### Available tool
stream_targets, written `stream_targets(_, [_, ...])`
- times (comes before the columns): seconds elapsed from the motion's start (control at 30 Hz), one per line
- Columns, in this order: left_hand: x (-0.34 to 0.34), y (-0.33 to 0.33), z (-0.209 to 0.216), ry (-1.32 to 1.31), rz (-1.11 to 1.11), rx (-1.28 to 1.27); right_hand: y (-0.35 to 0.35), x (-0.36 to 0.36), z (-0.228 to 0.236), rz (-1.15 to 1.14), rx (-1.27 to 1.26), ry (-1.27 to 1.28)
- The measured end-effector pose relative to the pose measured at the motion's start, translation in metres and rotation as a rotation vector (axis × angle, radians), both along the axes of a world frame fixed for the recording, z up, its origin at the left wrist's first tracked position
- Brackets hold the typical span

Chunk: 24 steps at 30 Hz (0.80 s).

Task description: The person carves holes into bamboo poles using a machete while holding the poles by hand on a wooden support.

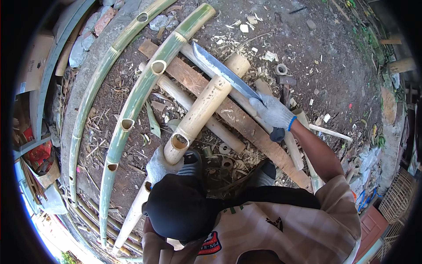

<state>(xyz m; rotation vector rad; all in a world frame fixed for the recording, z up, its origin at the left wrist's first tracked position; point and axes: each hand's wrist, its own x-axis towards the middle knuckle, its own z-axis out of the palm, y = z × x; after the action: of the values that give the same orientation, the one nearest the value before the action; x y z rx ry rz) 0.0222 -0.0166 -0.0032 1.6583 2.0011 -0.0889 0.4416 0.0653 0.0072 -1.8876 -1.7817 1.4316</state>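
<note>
Pale bamboo pole (204,106) lies across a rough wooden plank (241,118). Left hand (162,164), gloved: fingers closed around the pole beside a cut hole (180,141). Right hand (272,111), gloved: fingers gripping a machete (225,72), blade crossing over the pole's far end; contact unclear.

Brown dirt ground (334,53), strewn with pale wood chips (244,28). Short bamboo ring (281,69) lying on dirt, right of centre. Grey rocks (83,46) along upper left, reddish stone (104,22) among them. Cardboard box (36,64) at left edge; red packaging (38,155) lower down. Crumpled pale plastic sheeting (368,166) at right, blue strands (362,200) just below. Woven basket (397,192) near right rim, beside reddish-brown panel (369,229).
</note>
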Motion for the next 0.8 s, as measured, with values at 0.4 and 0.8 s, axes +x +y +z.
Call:
stream_targets(0.4, [0.003, -0.006, -0.008, 0.003, 0.001, 0.114, -0.046, -0.051, 0.036, -0.477, -0.618, 0.748])
stream_targets(0.8, [0.004, -0.002, -0.006, 0.046, 0.009, 0.058, -0.047, -0.038, 0.002, 0.024, 0.252, -0.412])
